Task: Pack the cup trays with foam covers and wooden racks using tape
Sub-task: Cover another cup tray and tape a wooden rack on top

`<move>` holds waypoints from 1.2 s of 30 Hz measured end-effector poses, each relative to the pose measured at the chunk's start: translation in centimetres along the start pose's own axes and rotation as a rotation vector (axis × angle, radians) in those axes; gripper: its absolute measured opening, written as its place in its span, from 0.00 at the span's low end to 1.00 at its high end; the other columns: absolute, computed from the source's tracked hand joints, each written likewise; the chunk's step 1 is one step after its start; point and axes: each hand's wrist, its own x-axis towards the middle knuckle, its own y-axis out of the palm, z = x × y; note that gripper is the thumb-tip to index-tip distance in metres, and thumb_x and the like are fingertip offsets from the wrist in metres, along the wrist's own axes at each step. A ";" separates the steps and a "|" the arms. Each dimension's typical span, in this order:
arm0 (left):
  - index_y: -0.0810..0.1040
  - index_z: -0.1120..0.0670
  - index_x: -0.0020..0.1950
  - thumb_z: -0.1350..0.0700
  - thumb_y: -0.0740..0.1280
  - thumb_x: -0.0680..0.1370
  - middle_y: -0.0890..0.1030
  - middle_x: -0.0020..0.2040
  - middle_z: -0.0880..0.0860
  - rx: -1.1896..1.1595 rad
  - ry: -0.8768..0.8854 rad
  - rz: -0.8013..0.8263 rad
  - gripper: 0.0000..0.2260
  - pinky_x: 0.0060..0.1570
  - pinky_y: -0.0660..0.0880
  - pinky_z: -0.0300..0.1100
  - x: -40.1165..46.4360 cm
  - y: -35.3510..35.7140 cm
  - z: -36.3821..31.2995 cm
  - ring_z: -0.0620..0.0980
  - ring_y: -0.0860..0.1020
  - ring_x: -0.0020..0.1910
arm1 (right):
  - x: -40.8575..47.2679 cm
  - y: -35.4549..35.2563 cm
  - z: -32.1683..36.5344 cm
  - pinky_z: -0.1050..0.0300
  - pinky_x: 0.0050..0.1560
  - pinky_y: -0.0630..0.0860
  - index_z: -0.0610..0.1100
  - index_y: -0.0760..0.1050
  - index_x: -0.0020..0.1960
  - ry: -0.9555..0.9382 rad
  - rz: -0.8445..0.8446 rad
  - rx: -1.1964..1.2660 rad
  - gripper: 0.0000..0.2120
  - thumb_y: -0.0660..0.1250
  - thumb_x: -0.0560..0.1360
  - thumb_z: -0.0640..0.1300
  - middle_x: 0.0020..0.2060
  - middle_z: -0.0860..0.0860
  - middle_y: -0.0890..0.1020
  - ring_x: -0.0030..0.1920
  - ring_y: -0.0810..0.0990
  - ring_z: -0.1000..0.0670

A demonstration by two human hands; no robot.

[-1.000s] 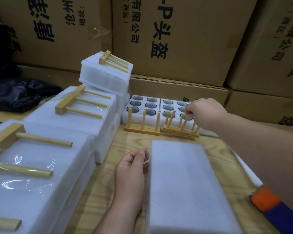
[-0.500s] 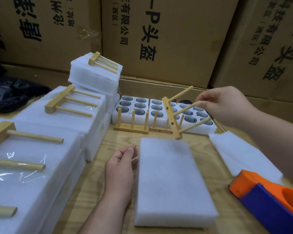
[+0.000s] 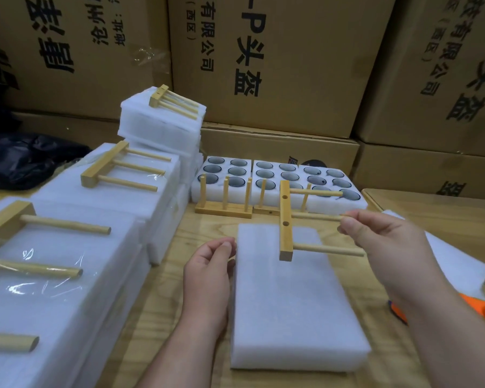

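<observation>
Stacked cardboard boxes (image 3: 277,65) wall off the far side of a wooden table (image 3: 207,219), where finished foam packs (image 3: 53,261) — each with a rack taped on top under clear film — fill the left. At the far centre, open cup trays (image 3: 277,175) show their rows of cups, with two more racks (image 3: 224,211) standing upright just in front of them. In the near centre lies a foam-covered tray (image 3: 297,303), flat and not yet taped. The left hand (image 3: 207,273) rests at its left edge, fingers curled round a small object that cannot be made out. The right hand (image 3: 387,242) pinches the middle peg of a wooden rack (image 3: 286,219), holding it in the air above the far end of the foam, its base bar to the left and its three pegs pointing right. The rack looks light and stiff, easily carried by one peg, though a hold on the base bar would likely steady it better for laying down. The foam looks soft and would dent under pressure — the cups beneath are probably fragile. An orange tape dispenser (image 3: 482,312) shows at the near right.
</observation>
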 end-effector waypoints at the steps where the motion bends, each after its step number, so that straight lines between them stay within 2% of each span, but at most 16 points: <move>1: 0.85 0.50 0.41 0.61 0.65 0.81 0.86 0.45 0.55 0.001 0.004 0.000 0.14 0.44 0.80 0.49 0.0 0.0 0.0 0.52 0.84 0.41 | -0.1 0.3 -0.3 0.59 0.42 0.72 0.63 0.84 0.44 0.002 0.007 0.003 0.10 0.73 0.76 0.47 0.39 0.59 0.86 0.35 0.78 0.64; 4: 0.85 0.50 0.40 0.61 0.65 0.81 0.86 0.44 0.54 -0.010 0.003 0.005 0.15 0.42 0.80 0.47 0.0 0.1 0.0 0.51 0.83 0.40 | -0.2 1.0 -0.9 0.61 0.41 0.74 0.62 0.84 0.42 -0.014 0.052 -0.030 0.11 0.73 0.76 0.45 0.38 0.59 0.86 0.36 0.78 0.64; 7: 0.85 0.49 0.39 0.61 0.65 0.81 0.86 0.44 0.55 -0.011 0.009 0.003 0.15 0.45 0.79 0.50 0.0 0.1 0.0 0.52 0.83 0.41 | -0.2 1.2 -1.5 0.74 0.37 0.72 0.60 0.85 0.41 -0.037 0.100 -0.016 0.11 0.74 0.76 0.44 0.37 0.60 0.86 0.37 0.79 0.67; 9: 0.85 0.50 0.39 0.61 0.65 0.81 0.86 0.44 0.55 -0.005 0.013 -0.004 0.14 0.46 0.79 0.50 0.1 0.1 0.1 0.52 0.83 0.42 | -0.4 1.5 -2.1 0.76 0.36 0.70 0.58 0.85 0.42 -0.025 0.127 -0.012 0.09 0.74 0.76 0.44 0.36 0.59 0.85 0.36 0.78 0.64; 11: 0.86 0.50 0.40 0.61 0.65 0.81 0.86 0.44 0.54 0.000 0.018 -0.005 0.14 0.46 0.80 0.49 0.2 0.0 0.2 0.52 0.83 0.43 | -0.6 1.7 -2.6 0.74 0.37 0.71 0.58 0.85 0.43 0.000 0.131 0.012 0.08 0.74 0.76 0.45 0.37 0.60 0.85 0.36 0.78 0.63; 14: 0.86 0.49 0.39 0.61 0.65 0.81 0.86 0.44 0.54 -0.002 0.020 -0.010 0.15 0.44 0.80 0.47 0.3 0.1 0.2 0.52 0.83 0.42 | -0.6 2.1 -3.0 0.64 0.47 0.71 0.58 0.86 0.44 0.030 0.135 0.038 0.08 0.74 0.75 0.45 0.45 0.61 0.84 0.45 0.80 0.64; 16: 0.85 0.50 0.40 0.61 0.65 0.81 0.86 0.44 0.54 0.002 0.021 -0.009 0.14 0.45 0.79 0.48 0.3 0.1 0.3 0.52 0.83 0.43 | -0.6 2.2 -3.1 0.61 0.50 0.70 0.58 0.86 0.43 0.043 0.153 0.055 0.08 0.74 0.75 0.44 0.46 0.61 0.82 0.48 0.80 0.64; 23: 0.85 0.50 0.39 0.61 0.66 0.81 0.86 0.44 0.54 -0.016 0.016 -0.002 0.14 0.44 0.79 0.47 0.3 0.1 0.3 0.51 0.83 0.42 | -0.8 2.1 -4.2 0.62 0.49 0.70 0.55 0.86 0.43 0.020 0.213 0.101 0.08 0.74 0.74 0.41 0.42 0.58 0.81 0.45 0.79 0.60; 28: 0.85 0.51 0.41 0.60 0.66 0.81 0.86 0.47 0.55 0.002 0.016 0.002 0.12 0.49 0.79 0.53 0.4 -0.1 0.5 0.55 0.82 0.44 | -0.8 1.6 -4.8 0.56 0.52 0.70 0.51 0.85 0.43 -0.055 0.224 0.130 0.02 0.75 0.70 0.46 0.42 0.54 0.79 0.46 0.77 0.51; 30: 0.85 0.50 0.44 0.60 0.66 0.80 0.86 0.48 0.56 0.028 0.015 0.035 0.10 0.46 0.79 0.53 0.3 -0.2 0.6 0.55 0.82 0.43 | -0.9 1.4 -5.1 0.55 0.52 0.70 0.50 0.84 0.41 -0.072 0.244 0.121 0.05 0.79 0.70 0.42 0.42 0.54 0.79 0.46 0.76 0.51; 32: 0.86 0.48 0.49 0.59 0.68 0.79 0.86 0.48 0.57 0.038 0.011 0.093 0.08 0.43 0.78 0.50 0.1 -0.2 0.6 0.53 0.80 0.40 | -0.9 1.3 -5.2 0.54 0.53 0.69 0.50 0.83 0.39 -0.068 0.265 0.098 0.06 0.77 0.71 0.40 0.43 0.55 0.79 0.47 0.76 0.52; 36: 0.86 0.46 0.53 0.62 0.67 0.79 0.85 0.54 0.54 0.058 0.011 0.146 0.13 0.42 0.78 0.47 0.1 -0.3 0.9 0.51 0.79 0.42 | -1.1 1.3 -4.9 0.53 0.55 0.70 0.52 0.84 0.38 -0.068 0.289 0.030 0.11 0.75 0.73 0.36 0.44 0.56 0.80 0.46 0.76 0.54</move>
